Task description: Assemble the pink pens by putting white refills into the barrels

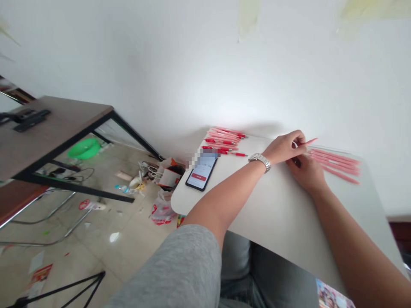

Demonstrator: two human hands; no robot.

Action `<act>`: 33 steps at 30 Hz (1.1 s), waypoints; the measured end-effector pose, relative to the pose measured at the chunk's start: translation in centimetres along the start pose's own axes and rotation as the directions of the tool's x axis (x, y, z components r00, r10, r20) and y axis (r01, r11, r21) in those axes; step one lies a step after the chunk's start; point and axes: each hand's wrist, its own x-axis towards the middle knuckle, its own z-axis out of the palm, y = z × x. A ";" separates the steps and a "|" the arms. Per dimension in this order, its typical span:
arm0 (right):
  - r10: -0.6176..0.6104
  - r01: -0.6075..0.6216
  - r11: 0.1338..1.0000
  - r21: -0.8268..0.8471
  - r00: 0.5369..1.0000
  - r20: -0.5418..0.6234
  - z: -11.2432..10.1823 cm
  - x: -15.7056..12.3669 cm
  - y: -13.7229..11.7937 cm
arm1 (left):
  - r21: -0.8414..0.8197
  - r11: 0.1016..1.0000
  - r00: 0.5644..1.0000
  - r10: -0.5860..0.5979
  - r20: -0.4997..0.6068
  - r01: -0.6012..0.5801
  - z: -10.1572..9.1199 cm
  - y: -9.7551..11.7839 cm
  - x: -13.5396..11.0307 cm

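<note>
My left hand [284, 146], with a metal watch on its wrist, pinches a slim pink pen [311, 141] that points out to the right. Just below and touching it is my right hand [306, 172], its fingers curled in; whatever lies inside them is hidden. Several pink pens [337, 162] lie side by side on the white table [272, 214], right of my hands. Toward the table's left back corner, more pink and red pens [224, 137] form a loose pile. A single short red pen piece [239, 154] rests near the watch.
A phone [201, 173] with a lit screen lies on the table's left end. White wall stands behind. To the left are a brown desk [64, 113], a green basin [84, 148], a plastic bag [162, 208], a paper bag [168, 173] and black tripod legs [80, 284].
</note>
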 end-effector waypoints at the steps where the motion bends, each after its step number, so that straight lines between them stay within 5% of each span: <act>1: -0.003 0.003 1.000 0.015 1.000 -0.004 0.0 -0.1 -0.1 | -0.028 1.000 1.000 -0.007 -0.015 0.006 -0.1 -0.3 -0.5; 7: -0.024 0.023 0.988 0.155 1.000 0.008 -0.7 -0.3 -1.2 | -0.252 0.967 0.980 -0.084 -0.183 0.036 -0.9 -0.7 -3.0; 12: -0.025 0.001 0.959 0.283 0.996 0.081 -1.4 -0.7 -2.5 | -0.521 0.842 0.965 -0.234 -0.116 0.142 -2.4 0.4 -5.6; 20: -0.102 0.032 0.948 0.316 0.973 0.207 -2.0 -2.0 -4.8 | -0.622 0.767 0.925 -0.334 -0.179 0.157 -4.3 -0.6 -7.9; 33: -0.010 -0.063 0.917 0.394 0.984 0.180 -1.1 -2.7 -5.8 | -0.655 0.745 0.942 -0.299 -0.155 0.129 -3.9 0.4 -8.6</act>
